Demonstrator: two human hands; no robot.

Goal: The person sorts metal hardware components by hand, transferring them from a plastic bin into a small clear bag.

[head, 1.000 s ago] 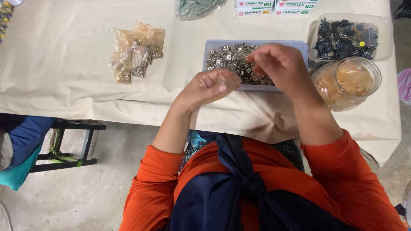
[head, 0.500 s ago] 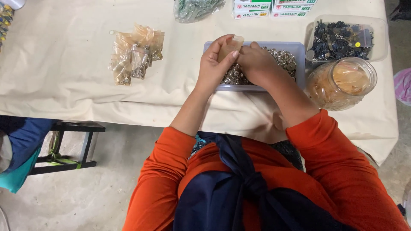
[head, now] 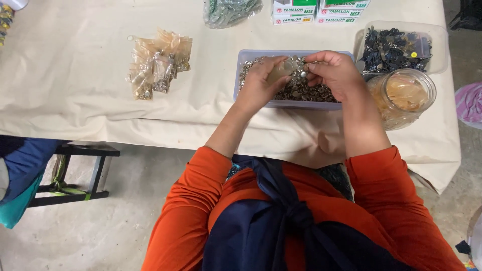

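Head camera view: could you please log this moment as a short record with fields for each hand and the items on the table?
left hand: over the tray, holding a small clear bag
right hand: over the tray, fingertips pinched at the bag's mouth
tray: pale plastic, rectangular, filled with small silvery metal pieces
glass jar: right of the tray, holds amber-tinted bags
filled bags: pile left of the tray
clear tub: behind the jar, dark small parts
table cover: cream cloth
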